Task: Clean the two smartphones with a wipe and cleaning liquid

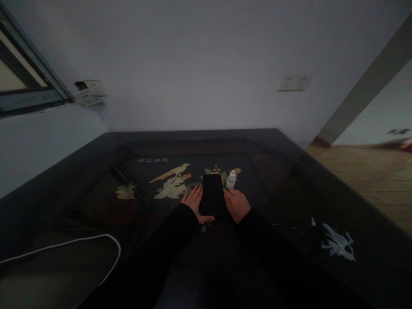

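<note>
A black smartphone (213, 195) lies upright in my view on the dark glossy table, its screen dark. Along its left edge rests my left hand (195, 202), fingers stretched out and thumb spread across the bottom corner. My right hand (237, 203) is at the opposite edge, its fingers bent together and the fingertips against the phone's side. Just beyond that hand stands a small clear bottle (231, 179) with a white cap and pale label. A small shiny item (204, 228), too small to make out, sits below my left thumb.
The dark table (193, 146) has a bird-and-flower picture on its top and meets the wall at the back. A white cable (109, 235) curves across the left front. Crumpled clear film (337, 242) lies at the right. Wall sockets (295, 82) are above.
</note>
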Demonstrator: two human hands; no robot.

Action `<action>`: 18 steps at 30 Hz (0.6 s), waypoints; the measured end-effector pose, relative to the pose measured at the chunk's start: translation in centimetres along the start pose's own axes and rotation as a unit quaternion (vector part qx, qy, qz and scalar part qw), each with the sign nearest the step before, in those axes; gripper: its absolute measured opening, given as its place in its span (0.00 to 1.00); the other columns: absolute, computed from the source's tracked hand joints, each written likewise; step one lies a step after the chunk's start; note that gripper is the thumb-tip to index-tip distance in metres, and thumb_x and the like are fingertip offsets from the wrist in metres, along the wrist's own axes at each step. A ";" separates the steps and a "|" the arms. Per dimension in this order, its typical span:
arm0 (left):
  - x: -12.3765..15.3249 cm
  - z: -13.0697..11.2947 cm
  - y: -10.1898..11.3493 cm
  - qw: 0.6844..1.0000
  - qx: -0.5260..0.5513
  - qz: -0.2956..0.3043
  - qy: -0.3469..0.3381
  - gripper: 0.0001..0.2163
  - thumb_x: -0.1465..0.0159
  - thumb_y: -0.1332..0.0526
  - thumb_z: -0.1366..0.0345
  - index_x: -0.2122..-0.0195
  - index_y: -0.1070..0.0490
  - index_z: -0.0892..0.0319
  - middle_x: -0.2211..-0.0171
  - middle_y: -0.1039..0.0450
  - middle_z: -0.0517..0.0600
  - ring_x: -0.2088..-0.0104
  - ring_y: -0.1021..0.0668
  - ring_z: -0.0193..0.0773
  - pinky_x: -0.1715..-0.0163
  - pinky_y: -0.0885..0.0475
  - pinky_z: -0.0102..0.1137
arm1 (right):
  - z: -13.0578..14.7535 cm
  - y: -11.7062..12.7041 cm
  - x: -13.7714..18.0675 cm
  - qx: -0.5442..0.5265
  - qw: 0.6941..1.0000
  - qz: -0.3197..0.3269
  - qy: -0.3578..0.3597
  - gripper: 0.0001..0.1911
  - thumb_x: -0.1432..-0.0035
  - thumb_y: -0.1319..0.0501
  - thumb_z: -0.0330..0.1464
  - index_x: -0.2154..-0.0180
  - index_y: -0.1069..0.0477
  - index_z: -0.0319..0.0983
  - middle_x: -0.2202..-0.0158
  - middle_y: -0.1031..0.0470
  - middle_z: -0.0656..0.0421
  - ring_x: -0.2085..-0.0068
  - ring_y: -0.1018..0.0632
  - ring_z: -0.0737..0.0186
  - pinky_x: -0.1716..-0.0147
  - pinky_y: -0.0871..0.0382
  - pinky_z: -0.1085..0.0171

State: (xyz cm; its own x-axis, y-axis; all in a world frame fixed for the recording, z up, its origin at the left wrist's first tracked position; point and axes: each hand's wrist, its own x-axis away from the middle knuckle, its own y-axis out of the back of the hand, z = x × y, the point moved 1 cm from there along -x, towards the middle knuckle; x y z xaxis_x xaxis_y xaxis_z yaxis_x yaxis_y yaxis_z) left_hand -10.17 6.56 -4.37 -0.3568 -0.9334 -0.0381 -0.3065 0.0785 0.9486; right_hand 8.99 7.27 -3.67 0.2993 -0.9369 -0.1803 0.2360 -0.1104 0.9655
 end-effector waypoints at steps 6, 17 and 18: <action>0.0 0.0 0.2 1.000 -0.003 0.013 0.006 0.55 0.60 0.41 0.40 0.39 0.60 0.71 0.38 0.57 0.62 0.39 0.51 0.51 0.41 0.59 0.49 | -0.1 0.2 -0.1 -0.002 1.000 0.005 0.002 0.20 0.39 0.56 0.29 0.47 0.38 0.35 0.57 0.29 0.50 0.57 0.30 0.57 0.59 0.38 0.62; 0.3 -0.7 0.9 1.000 -0.002 0.013 0.010 0.53 0.58 0.41 0.41 0.39 0.59 0.72 0.39 0.55 0.62 0.38 0.50 0.49 0.41 0.60 0.48 | 0.0 0.6 0.0 -0.007 1.000 0.019 0.004 0.20 0.39 0.56 0.28 0.47 0.38 0.34 0.56 0.30 0.51 0.56 0.31 0.58 0.55 0.41 0.64; 0.3 -0.7 0.9 1.000 -0.002 0.012 0.010 0.52 0.58 0.41 0.41 0.39 0.59 0.72 0.39 0.55 0.62 0.38 0.50 0.49 0.41 0.60 0.47 | 0.0 0.5 0.0 -0.007 1.000 0.019 0.005 0.20 0.39 0.56 0.28 0.47 0.38 0.34 0.56 0.30 0.51 0.56 0.31 0.58 0.55 0.40 0.63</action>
State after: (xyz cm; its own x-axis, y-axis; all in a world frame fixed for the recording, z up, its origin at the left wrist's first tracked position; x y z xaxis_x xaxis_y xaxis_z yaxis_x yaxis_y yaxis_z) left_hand -9.94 6.07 -3.35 -0.3465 -0.9380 -0.0088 -0.2951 0.1001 0.9502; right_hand 9.15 7.22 -3.15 0.3181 -0.9369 -0.1451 0.2370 -0.0696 0.9690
